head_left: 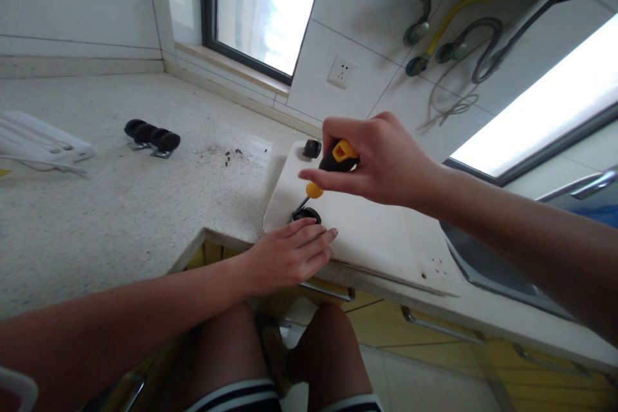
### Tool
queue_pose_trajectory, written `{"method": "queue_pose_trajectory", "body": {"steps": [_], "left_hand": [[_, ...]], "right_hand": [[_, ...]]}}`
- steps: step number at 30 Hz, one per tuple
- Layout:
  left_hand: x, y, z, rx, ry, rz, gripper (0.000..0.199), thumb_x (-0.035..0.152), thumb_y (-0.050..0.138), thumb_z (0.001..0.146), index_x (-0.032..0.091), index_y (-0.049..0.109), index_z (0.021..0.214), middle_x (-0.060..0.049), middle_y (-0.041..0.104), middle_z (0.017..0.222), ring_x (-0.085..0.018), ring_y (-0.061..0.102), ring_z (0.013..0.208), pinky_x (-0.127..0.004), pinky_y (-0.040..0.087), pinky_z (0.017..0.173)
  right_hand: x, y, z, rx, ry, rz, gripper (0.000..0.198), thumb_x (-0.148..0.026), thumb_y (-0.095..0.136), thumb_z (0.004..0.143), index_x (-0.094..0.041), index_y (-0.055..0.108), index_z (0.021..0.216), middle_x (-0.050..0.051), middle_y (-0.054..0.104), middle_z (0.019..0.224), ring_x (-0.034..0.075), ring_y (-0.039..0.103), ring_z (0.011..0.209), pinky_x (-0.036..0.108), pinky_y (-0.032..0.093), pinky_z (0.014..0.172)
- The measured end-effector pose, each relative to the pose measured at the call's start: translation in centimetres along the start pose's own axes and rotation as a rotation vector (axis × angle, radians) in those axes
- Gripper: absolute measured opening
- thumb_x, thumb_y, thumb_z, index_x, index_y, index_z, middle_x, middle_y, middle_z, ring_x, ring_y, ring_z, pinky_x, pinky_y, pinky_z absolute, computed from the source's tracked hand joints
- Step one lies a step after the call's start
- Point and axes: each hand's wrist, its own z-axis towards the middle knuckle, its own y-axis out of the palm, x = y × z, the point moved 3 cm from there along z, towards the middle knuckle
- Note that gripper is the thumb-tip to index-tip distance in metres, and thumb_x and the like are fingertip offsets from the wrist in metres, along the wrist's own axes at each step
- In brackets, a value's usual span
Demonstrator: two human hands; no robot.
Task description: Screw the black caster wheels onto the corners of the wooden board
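Head view: at the center of the frame, the right hand (381,151) is wrapped around the black-and-yellow handle of a screwdriver (337,158), one digit stretched out along it. The shaft slants down and leftward to a black caster (309,213) on a white board with rounded corners (284,190). The left hand (295,251), just below, lies with its fingers extended close together, fingertips against that caster. A second black caster (312,149) sits on the board above, near the right hand. The board rests on the speckled desk (203,187). In the right of the frame is a metal sink (476,254); its contents cannot be made out. Yellow drawers (429,335) at lower right are closed, their insides hidden. At upper left, black casters with metal plates (152,135) lie beside dark crumbs (233,154).
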Motion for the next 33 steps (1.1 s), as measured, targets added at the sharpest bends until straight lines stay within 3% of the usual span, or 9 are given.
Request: {"method": "queue_pose_trajectory", "body": {"steps": [2, 4, 9, 15, 20, 23, 26, 29, 33], "left_hand": [[0.0, -0.1, 0.1, -0.002, 0.004, 0.004, 0.014, 0.019, 0.07, 0.109, 0.02, 0.082, 0.116, -0.006, 0.079, 0.149, -0.023, 0.068, 0.129, -0.039, 0.051, 0.123], [0.0, -0.1, 0.1, -0.005, 0.008, 0.004, 0.014, 0.018, 0.069, 0.109, 0.02, 0.082, 0.116, -0.006, 0.079, 0.148, -0.023, 0.069, 0.128, -0.04, 0.051, 0.123], [0.0, -0.2, 0.2, -0.006, 0.004, 0.004, 0.015, 0.019, 0.069, 0.11, 0.02, 0.082, 0.116, -0.006, 0.079, 0.147, -0.023, 0.069, 0.129, -0.04, 0.05, 0.123], [0.0, 0.0, 0.1, 0.018, 0.001, 0.007, 0.013, 0.019, 0.071, 0.109, 0.02, 0.083, 0.114, -0.005, 0.08, 0.146, -0.022, 0.069, 0.127, -0.039, 0.051, 0.123], [0.0, 0.2, 0.0, 0.03, -0.009, -0.017, 0.011, 0.018, 0.071, 0.108, 0.019, 0.082, 0.112, -0.005, 0.079, 0.147, -0.022, 0.069, 0.128, -0.039, 0.052, 0.124], [0.0, 0.1, -0.1, 0.025, -0.012, -0.028, 0.01, 0.018, 0.073, 0.108, 0.019, 0.082, 0.111, -0.006, 0.078, 0.148, -0.022, 0.068, 0.129, -0.039, 0.052, 0.125], [0.0, 0.2, -0.2, 0.003, -0.004, -0.032, 0.01, 0.019, 0.073, 0.108, 0.02, 0.082, 0.113, -0.007, 0.077, 0.151, -0.023, 0.068, 0.13, -0.039, 0.052, 0.125], [0.0, 0.2, -0.2, -0.011, 0.003, -0.029, 0.01, 0.019, 0.072, 0.109, 0.02, 0.081, 0.113, -0.008, 0.076, 0.151, -0.023, 0.068, 0.132, -0.039, 0.052, 0.125], [0.1, 0.2, -0.1, 0.001, 0.0, -0.006, 0.011, 0.019, 0.072, 0.109, 0.021, 0.082, 0.113, -0.006, 0.077, 0.15, -0.022, 0.068, 0.131, -0.039, 0.051, 0.125]], "right_hand": [[0.4, 0.0, 0.1, 0.053, 0.035, -0.07, 0.051, -0.067, 0.078, 0.098, -0.02, 0.065, 0.083, -0.004, 0.053, 0.067, 0.013, 0.042, 0.065, 0.034, 0.027, 0.068], [0.8, -0.1, 0.4, -0.02, -0.014, -0.013, 0.047, -0.065, 0.079, 0.097, -0.02, 0.069, 0.09, -0.002, 0.06, 0.072, 0.013, 0.046, 0.067, 0.033, 0.03, 0.069], [0.7, -0.4, 0.6, -0.242, -0.238, 0.331, 0.038, -0.048, 0.083, 0.097, -0.02, 0.071, 0.118, 0.005, 0.08, 0.113, 0.016, 0.066, 0.088, 0.028, 0.042, 0.073], [-0.1, 0.4, 0.4, 0.027, 0.001, -0.024, 0.048, -0.067, 0.079, 0.097, -0.022, 0.067, 0.087, 0.001, 0.063, 0.07, 0.018, 0.055, 0.073, 0.034, 0.036, 0.07], [-1.0, -0.4, 0.6, -0.024, 0.058, -0.247, 0.055, -0.077, 0.078, 0.092, -0.023, 0.071, 0.091, 0.006, 0.062, 0.072, 0.026, 0.061, 0.081, 0.036, 0.039, 0.073], [-1.3, -1.5, 0.7, -0.143, 0.042, -0.249, 0.045, -0.066, 0.081, 0.094, -0.024, 0.074, 0.107, 0.006, 0.069, 0.08, 0.027, 0.065, 0.084, 0.036, 0.042, 0.077], [-0.9, -1.8, 0.8, -0.246, 0.053, -0.198, 0.044, -0.066, 0.078, 0.096, -0.023, 0.073, 0.094, 0.003, 0.064, 0.073, 0.024, 0.063, 0.08, 0.036, 0.042, 0.077], [0.2, -1.6, 1.0, -0.17, 0.119, -0.164, 0.061, -0.075, 0.073, 0.098, -0.021, 0.064, 0.072, 0.001, 0.047, 0.061, 0.021, 0.057, 0.074, 0.035, 0.041, 0.074], [0.8, -0.8, 0.8, -0.108, 0.081, -0.042, 0.057, -0.069, 0.076, 0.1, -0.02, 0.066, 0.072, -0.001, 0.044, 0.058, 0.018, 0.052, 0.07, 0.034, 0.038, 0.07]]}}
